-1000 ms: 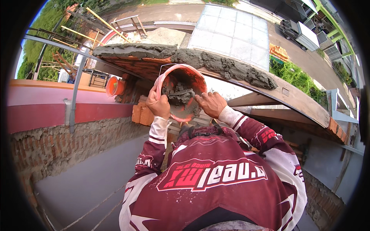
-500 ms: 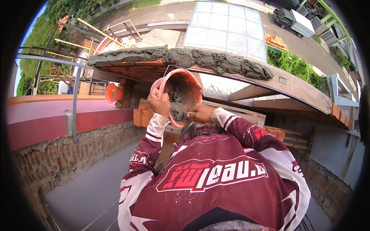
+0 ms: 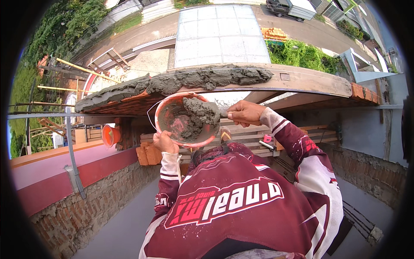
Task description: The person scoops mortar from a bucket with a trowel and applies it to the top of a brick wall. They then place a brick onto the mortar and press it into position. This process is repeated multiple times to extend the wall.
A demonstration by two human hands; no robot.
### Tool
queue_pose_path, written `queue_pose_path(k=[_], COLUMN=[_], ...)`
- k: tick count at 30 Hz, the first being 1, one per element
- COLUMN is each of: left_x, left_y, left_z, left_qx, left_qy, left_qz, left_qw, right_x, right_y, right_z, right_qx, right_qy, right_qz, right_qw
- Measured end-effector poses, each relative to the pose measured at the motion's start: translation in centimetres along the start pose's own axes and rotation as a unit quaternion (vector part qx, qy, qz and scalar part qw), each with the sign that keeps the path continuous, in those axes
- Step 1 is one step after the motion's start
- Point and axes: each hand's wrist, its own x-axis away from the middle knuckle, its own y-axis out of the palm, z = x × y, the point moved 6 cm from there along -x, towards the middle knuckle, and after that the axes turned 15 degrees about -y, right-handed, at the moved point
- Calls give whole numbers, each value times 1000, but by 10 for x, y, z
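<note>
An orange bucket [image 3: 210, 141] tilts toward me in front of the brick wall, its inside smeared with grey mortar. My left hand [image 3: 166, 143] grips the near left part of its rim. In my right hand [image 3: 246, 113] is the handle of a trowel [image 3: 223, 113], held over the bucket's right side. A thick lump of wet mortar [image 3: 201, 111] covers the trowel's blade, so the blade itself is hidden. Just beyond the bucket, a rough bed of mortar [image 3: 207, 77] lies along the wall top, with a taut string above it.
A wooden board [image 3: 310, 77] runs along the wall to the right. A second orange bucket [image 3: 111, 136] hangs at the left near a metal post [image 3: 74, 151]. Stacked bricks [image 3: 148, 154] sit by wooden slats [image 3: 241, 146] below me. Beyond the wall is a drop to street level.
The bucket has turned so its opening faces up toward me. My left hand has dropped to the near rim. My right hand has moved up and right, lifting mortar on the trowel.
</note>
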Motion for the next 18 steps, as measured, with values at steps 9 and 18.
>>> queue_pose_path(k=[9,18], left_x=[-22,-41], left_y=[-63,-129], left_z=[-29,-25], left_qx=[18,3], left_qy=[-84,-64], left_qz=[103,190], left_qw=[991,980], right_x=[131,208], right_y=[-137,-154], right_z=[-50,-39], right_qx=[560,640], right_qy=[-81,56], right_qz=[257,392], right_qw=[784,659])
